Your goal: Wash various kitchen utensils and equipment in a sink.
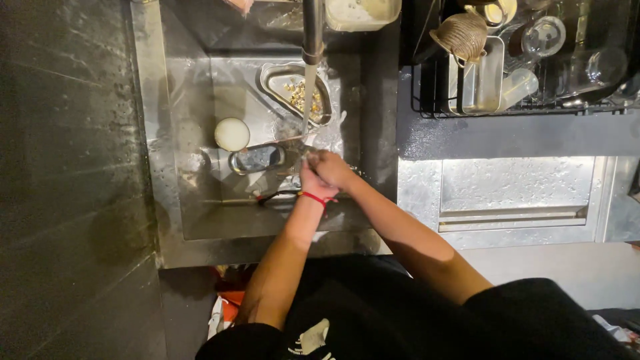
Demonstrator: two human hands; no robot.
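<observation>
Overhead view of a steel sink set in a dark bench. Both hands meet at the sink's middle, under a stream of water falling from one tap. The right hand lies over the left hand, fingers curled shut; whatever they grip is hidden between the palms and cannot be told. One red band circles the left wrist.

Just left of the hands lies one shallow metal dish, its rim close to the fingers. Behind it sits one triangular metal strainer tray holding pale food scraps. One round white object rests near the sink's left wall.

At the upper edge stands one pale rectangular container; no label can be made out. On the right, one black wire drying rack carries one ribbed brown bowl, one upright metal tray and several clear glasses; their exact number cannot be told. Below the rack lies one wet steel draining panel.
</observation>
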